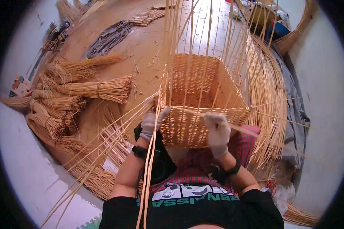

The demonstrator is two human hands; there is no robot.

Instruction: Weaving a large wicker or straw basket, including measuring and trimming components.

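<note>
A square wicker basket stands in front of me with its inside showing, and tall upright stakes rise from its walls. My left hand, in a pale glove, is closed at the near left corner, its thumb on the rim; several long rods stick out past it. Gloved too, my right hand is closed in a pinch against the outside of the near wall, just under the rim. A wicker rod runs from it to the right, blurred at its far end.
Tied bundles of rods lie on the floor at left. Long loose rods are spread along the right, beside a grey cloth. A dark crumpled cloth lies farther off. Long rods jut toward me at lower left.
</note>
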